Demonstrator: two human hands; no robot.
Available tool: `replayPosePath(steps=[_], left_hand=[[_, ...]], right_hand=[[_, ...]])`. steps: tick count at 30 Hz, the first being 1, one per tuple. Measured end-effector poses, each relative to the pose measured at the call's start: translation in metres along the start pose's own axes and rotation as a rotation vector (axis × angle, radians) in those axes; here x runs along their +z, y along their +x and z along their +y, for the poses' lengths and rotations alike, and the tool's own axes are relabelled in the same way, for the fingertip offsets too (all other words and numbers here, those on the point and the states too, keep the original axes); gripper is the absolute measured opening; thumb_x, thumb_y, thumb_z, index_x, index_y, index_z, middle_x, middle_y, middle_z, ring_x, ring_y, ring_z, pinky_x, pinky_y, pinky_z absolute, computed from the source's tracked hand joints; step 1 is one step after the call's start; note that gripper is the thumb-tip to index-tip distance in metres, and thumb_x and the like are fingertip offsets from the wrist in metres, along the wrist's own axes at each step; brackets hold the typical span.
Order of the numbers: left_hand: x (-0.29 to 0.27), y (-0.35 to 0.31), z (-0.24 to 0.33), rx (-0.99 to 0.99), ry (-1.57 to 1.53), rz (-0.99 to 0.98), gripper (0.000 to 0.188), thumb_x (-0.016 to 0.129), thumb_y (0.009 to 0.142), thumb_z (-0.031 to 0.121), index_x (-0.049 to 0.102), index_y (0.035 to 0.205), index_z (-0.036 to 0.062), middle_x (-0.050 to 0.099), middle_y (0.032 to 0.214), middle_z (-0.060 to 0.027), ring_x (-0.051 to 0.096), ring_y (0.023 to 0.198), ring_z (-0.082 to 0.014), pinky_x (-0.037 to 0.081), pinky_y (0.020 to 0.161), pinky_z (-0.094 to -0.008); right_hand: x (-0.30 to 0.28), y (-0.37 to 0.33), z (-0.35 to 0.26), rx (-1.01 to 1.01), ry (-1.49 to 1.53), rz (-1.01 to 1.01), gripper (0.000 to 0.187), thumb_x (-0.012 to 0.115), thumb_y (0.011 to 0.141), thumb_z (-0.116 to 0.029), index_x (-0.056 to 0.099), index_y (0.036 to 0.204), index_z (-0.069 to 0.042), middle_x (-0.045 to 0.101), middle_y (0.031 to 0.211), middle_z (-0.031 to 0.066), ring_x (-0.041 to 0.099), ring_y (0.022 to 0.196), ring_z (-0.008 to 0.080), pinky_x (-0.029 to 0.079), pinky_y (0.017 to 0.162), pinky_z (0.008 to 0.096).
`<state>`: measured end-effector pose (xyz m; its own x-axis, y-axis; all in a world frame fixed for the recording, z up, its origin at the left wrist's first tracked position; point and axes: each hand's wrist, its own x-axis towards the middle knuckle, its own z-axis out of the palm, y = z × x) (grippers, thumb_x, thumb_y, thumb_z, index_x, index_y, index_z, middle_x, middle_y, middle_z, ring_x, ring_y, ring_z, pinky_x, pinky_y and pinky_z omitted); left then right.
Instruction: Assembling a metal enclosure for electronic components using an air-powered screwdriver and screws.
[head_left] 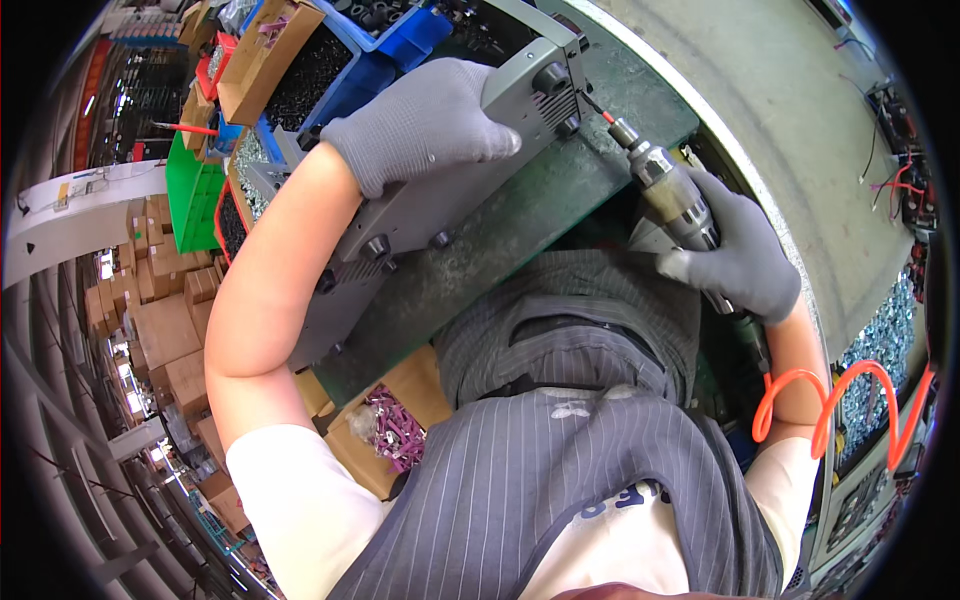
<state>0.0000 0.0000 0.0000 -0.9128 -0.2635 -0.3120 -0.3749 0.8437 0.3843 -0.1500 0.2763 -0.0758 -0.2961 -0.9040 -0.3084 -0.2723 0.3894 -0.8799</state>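
My right hand [735, 245], in a grey glove, is wrapped round a pneumatic screwdriver [675, 195] with a metal body and a coiled orange air hose [868, 375]. Its bit points up and left, at the end of a grey metal housing [455, 195] near the vent slots and black round feet. Whether the tip touches a screw there I cannot tell. My left hand [425, 125], also gloved in grey, grips the upper edge of this housing, which is tilted on its side on the green worktop [440, 305]. The fingers behind the housing are hidden.
Blue bins [370, 70] of black parts and a cardboard tray [262, 60] stand beyond my left hand. A green bin [192, 195] is at the left. A box of purple parts [395, 430] sits below the worktop; stacked cartons [165, 320] lie farther left.
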Motion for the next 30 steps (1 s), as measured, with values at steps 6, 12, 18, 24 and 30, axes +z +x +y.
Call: replayPosePath(steps=[6,12,18,24,30], left_hand=[[0.02,-0.093,0.033,-0.044,-0.598,0.357,0.037,0.059,0.089,0.031,0.063,0.106,-0.0013,0.062,0.088,-0.0068,0.056,0.074,-0.0111,0.047,0.064,-0.0272],[0.131,-0.064,0.002,-0.44,-2.094,-0.151,0.036,0.043,0.102,0.02,0.052,0.129,-0.002,0.06,0.09,-0.0039,0.049,0.071,-0.0091,0.041,0.055,-0.0202],[0.17,-0.05,-0.008,-0.233,-2.176,-0.115,0.035,0.057,0.1,0.023,0.056,0.126,-0.0006,0.062,0.091,-0.0032,0.051,0.072,-0.0083,0.042,0.053,-0.0173],[0.168,-0.042,-0.009,-0.119,-2.252,0.043,0.027,0.061,0.098,0.027,0.062,0.114,0.0047,0.062,0.087,-0.0024,0.052,0.07,-0.0099,0.042,0.054,-0.0189],[0.173,-0.039,-0.006,0.065,-2.494,-0.016,0.022,0.064,0.096,0.022,0.062,0.114,0.0085,0.065,0.087,-0.0023,0.053,0.07,-0.01,0.044,0.057,-0.0217]], right_hand=[[0.02,-0.031,0.046,0.118,0.245,-0.069,0.081,0.087,0.065,-0.033,0.055,0.132,-0.002,0.064,0.108,0.0082,0.06,0.1,0.0182,0.046,0.093,0.0326],[0.058,-0.03,0.071,0.108,0.461,-0.019,0.091,0.084,0.068,-0.033,0.045,0.143,-0.001,0.059,0.117,0.0076,0.054,0.107,0.0167,0.041,0.098,0.031],[0.052,-0.041,0.046,0.105,0.393,-0.041,0.093,0.085,0.066,-0.034,0.046,0.143,-0.001,0.062,0.111,0.007,0.056,0.101,0.0161,0.043,0.095,0.0312],[0.05,-0.053,0.018,0.077,0.421,-0.17,0.092,0.089,0.06,-0.038,0.051,0.135,0.001,0.066,0.101,0.0076,0.06,0.09,0.0145,0.048,0.086,0.0304],[0.063,-0.044,0.016,-0.009,0.354,-0.173,0.089,0.088,0.064,-0.035,0.05,0.135,0.001,0.066,0.106,0.0116,0.062,0.097,0.0182,0.049,0.089,0.033]])
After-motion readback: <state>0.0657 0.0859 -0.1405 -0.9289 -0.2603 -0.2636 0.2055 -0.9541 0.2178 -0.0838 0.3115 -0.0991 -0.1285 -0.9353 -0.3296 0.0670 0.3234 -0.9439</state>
